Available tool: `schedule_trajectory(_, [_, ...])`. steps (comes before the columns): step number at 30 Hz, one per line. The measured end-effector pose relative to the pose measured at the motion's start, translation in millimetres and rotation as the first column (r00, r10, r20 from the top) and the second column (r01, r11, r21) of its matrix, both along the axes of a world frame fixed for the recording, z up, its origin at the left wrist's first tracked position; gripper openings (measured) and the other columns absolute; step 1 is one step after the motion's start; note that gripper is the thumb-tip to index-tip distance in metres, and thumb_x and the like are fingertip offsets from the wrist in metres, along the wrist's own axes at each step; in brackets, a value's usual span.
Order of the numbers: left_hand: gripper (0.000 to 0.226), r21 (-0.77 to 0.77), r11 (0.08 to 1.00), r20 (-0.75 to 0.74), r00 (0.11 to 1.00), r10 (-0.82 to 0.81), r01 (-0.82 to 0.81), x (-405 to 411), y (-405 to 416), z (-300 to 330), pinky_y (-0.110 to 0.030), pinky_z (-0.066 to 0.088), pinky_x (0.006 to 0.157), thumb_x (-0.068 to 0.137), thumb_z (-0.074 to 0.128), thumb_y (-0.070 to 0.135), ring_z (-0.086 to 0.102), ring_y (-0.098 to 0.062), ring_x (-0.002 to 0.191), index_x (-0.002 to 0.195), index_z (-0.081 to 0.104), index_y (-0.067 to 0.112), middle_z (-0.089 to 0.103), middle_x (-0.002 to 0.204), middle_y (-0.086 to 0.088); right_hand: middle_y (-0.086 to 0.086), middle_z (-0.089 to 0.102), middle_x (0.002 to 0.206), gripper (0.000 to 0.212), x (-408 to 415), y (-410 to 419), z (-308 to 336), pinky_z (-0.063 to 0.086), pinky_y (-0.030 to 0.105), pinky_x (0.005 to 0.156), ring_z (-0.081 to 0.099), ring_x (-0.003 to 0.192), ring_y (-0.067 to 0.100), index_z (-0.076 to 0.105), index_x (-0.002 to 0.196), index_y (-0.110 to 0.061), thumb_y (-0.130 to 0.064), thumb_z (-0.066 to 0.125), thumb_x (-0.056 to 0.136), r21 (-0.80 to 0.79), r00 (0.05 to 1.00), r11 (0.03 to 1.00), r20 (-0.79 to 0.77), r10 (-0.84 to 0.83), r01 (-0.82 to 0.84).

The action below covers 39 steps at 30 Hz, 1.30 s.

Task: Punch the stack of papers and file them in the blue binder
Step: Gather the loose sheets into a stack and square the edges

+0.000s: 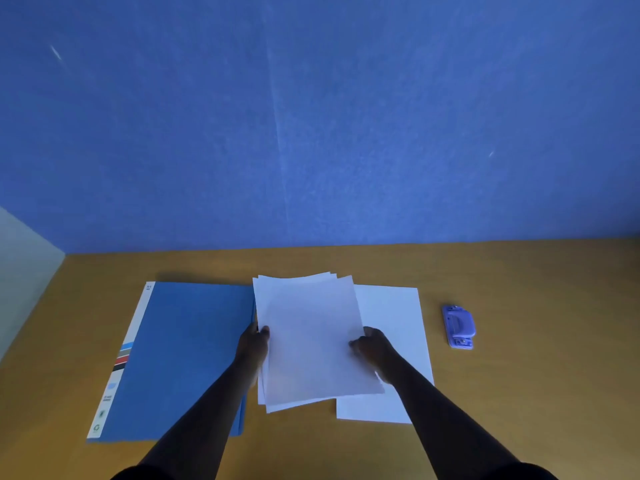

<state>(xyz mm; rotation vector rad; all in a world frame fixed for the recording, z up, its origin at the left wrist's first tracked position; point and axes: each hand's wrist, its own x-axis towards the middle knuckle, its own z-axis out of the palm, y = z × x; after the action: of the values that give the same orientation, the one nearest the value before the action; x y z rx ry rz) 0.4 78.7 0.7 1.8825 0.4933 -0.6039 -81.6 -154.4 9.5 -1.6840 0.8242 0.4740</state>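
Note:
A loose stack of white papers (311,337) is held over the wooden desk, its sheets fanned unevenly. My left hand (254,344) grips the stack's left edge, thumb on top. My right hand (374,348) grips the right edge with fingers curled over it. One more white sheet (394,313) lies flat on the desk under and to the right of the stack. The blue binder (180,358) lies closed to the left, its white spine strip facing left. A small purple hole punch (459,327) sits to the right of the papers.
The wooden desk (519,393) runs up to a blue partition wall (311,116) at the back. A pale wall (20,268) borders the desk's left side.

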Motion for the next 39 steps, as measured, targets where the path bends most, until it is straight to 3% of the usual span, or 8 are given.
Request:
schedule_trajectory(4, [0.033,-0.137,0.989,-0.096,0.995,0.040,-0.053,-2.9,-0.7,1.2,-0.047,0.050,0.094,0.100,0.043,0.042,0.064,-0.030,0.098,0.105,0.062,0.015,0.067,0.106,-0.010,0.005,0.065,0.099,0.029,3.4,4.8,-3.1,0.053,0.033,0.073,0.061,0.091,0.024,0.060,0.104,-0.012,-0.011,0.046,0.078,-0.220,0.987,0.963,-0.029,0.156,-0.158])
schedule_trajectory(8, [0.032,-0.035,0.998,-0.017,0.998,-0.058,0.057,-2.2,-1.2,-0.4,-0.042,0.052,0.091,0.087,0.067,0.010,0.064,-0.030,0.102,0.118,0.061,0.010,0.067,0.116,-0.011,0.007,0.064,0.113,0.033,4.8,6.7,-2.1,0.048,0.028,0.074,0.060,0.096,0.022,0.054,0.120,-0.012,-0.019,0.050,0.088,-0.295,0.974,0.930,-0.013,0.224,-0.218])
schedule_trajectory(11, [0.040,0.085,0.992,0.044,0.995,-0.092,0.088,-3.2,-2.7,5.3,-0.033,0.052,0.080,0.085,0.064,0.006,0.063,-0.027,0.099,0.124,0.059,0.012,0.067,0.116,-0.008,0.008,0.063,0.121,0.037,-1.7,-4.0,-7.3,0.048,0.025,0.077,0.061,0.102,0.021,0.051,0.126,-0.015,-0.022,0.054,0.090,-0.396,0.985,0.904,-0.013,0.171,-0.162])
schedule_trajectory(16, [0.045,0.264,0.945,0.149,0.960,-0.237,0.192,-2.8,-1.9,10.3,-0.022,0.046,0.054,0.087,0.054,0.008,0.060,-0.019,0.088,0.130,0.055,0.018,0.065,0.119,-0.005,0.012,0.046,0.128,0.055,-27.0,-33.5,-16.3,0.045,0.044,0.090,0.046,0.119,0.033,0.039,0.127,-0.013,-0.041,0.062,0.086,-0.735,0.969,0.662,-0.243,-0.052,-0.149])
schedule_trajectory(24, [0.041,0.235,0.965,0.169,0.973,-0.159,0.117,-1.5,-6.5,10.7,-0.021,0.045,0.059,0.092,0.056,0.009,0.058,-0.021,0.100,0.133,0.052,0.013,0.061,0.128,-0.008,0.018,0.045,0.133,0.082,-38.3,-63.5,-33.4,0.045,0.051,0.092,0.045,0.122,0.039,0.037,0.129,-0.004,-0.041,0.082,0.071,-0.672,0.937,0.738,-0.220,-0.273,0.058])
schedule_trajectory(28, [0.040,0.208,0.973,0.174,0.976,-0.132,0.095,-2.4,-6.3,10.1,-0.023,0.045,0.064,0.092,0.056,0.008,0.056,-0.018,0.097,0.132,0.052,0.012,0.062,0.127,-0.008,0.015,0.060,0.116,0.059,-36.5,-74.4,-36.5,0.049,0.047,0.088,0.055,0.109,0.037,0.052,0.117,-0.008,-0.030,0.080,0.070,-0.600,0.954,0.780,-0.092,-0.286,0.176])
schedule_trajectory(33, [0.039,0.173,0.984,0.176,0.982,-0.072,0.041,0.8,-0.6,11.3,-0.026,0.045,0.070,0.090,0.054,0.006,0.056,-0.019,0.094,0.128,0.055,0.015,0.063,0.123,-0.007,0.008,0.068,0.094,0.033,-24.2,-76.9,-10.9,0.043,0.029,0.061,0.059,0.076,0.024,0.057,0.107,-0.009,-0.018,0.069,0.078,-0.503,0.968,0.829,0.159,-0.192,0.247])
schedule_trajectory(39, [0.044,0.166,0.986,0.177,0.984,-0.009,-0.021,4.0,6.6,12.9,-0.024,0.046,0.059,0.086,0.048,0.005,0.061,-0.023,0.090,0.126,0.057,0.019,0.065,0.119,-0.005,0.001,0.069,0.092,0.031,0.5,-84.9,38.1,0.045,0.022,0.056,0.064,0.077,0.016,0.058,0.114,-0.017,-0.015,0.068,0.085,-0.370,0.904,0.895,0.421,-0.077,0.248])
